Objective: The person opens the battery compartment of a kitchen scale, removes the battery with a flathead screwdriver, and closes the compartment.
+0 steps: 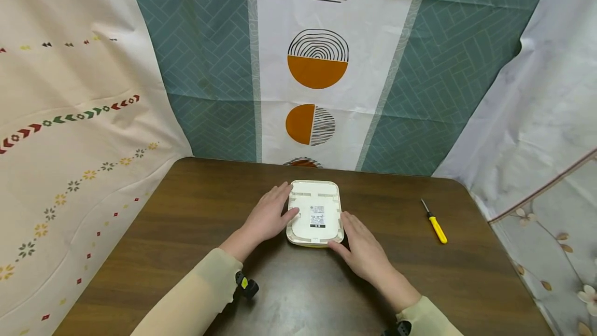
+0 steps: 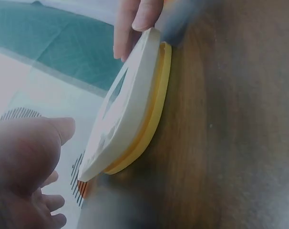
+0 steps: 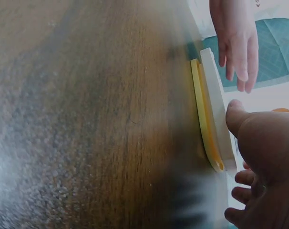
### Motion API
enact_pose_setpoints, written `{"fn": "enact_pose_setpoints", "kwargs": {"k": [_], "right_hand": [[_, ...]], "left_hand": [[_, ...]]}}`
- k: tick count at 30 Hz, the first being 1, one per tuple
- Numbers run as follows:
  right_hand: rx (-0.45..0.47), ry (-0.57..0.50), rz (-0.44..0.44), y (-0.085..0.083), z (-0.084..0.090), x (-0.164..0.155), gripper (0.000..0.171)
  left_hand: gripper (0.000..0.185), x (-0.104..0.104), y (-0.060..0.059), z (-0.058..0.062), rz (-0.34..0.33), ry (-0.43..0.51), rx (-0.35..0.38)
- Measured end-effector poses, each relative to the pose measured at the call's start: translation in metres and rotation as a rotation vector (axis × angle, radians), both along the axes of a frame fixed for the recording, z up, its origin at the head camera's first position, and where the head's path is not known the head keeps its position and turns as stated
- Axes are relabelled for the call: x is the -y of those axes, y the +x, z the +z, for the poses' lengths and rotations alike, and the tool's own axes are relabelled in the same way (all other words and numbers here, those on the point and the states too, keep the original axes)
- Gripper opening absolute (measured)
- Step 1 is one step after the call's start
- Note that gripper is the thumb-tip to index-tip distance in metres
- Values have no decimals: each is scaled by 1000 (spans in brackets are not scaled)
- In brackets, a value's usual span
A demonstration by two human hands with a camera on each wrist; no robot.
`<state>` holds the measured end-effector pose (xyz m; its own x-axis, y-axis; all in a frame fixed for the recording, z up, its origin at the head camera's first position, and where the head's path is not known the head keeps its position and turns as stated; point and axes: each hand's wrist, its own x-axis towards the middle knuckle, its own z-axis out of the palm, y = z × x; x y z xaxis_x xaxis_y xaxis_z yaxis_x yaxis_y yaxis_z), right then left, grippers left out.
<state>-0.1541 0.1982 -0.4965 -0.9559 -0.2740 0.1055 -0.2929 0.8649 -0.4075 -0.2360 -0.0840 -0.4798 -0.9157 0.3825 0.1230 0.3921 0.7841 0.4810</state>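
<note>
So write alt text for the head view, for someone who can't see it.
A left hand and right hand flank a white labelled case on a brown table; a yellow-handled screwdriver lies to the right, patterned cloth behind.

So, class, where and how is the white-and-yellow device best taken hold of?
The device is probably best gripped by its two long side edges, left hand from the left, right hand from the right. It lies flat on the table, and its broad top offers little to pinch, while the long sides stand opposite each other.
</note>
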Motion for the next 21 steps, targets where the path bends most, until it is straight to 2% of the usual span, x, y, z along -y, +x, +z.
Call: {"fn": "enact_pose_setpoints", "kwargs": {"k": [13, 21], "right_hand": [[-31, 40, 34, 3, 1, 8, 88], [-41, 63, 20, 4, -2, 11, 87]], "left_hand": [[76, -10, -16, 3, 6, -28, 13], [74, -17, -23, 1, 10, -60, 13]]}}
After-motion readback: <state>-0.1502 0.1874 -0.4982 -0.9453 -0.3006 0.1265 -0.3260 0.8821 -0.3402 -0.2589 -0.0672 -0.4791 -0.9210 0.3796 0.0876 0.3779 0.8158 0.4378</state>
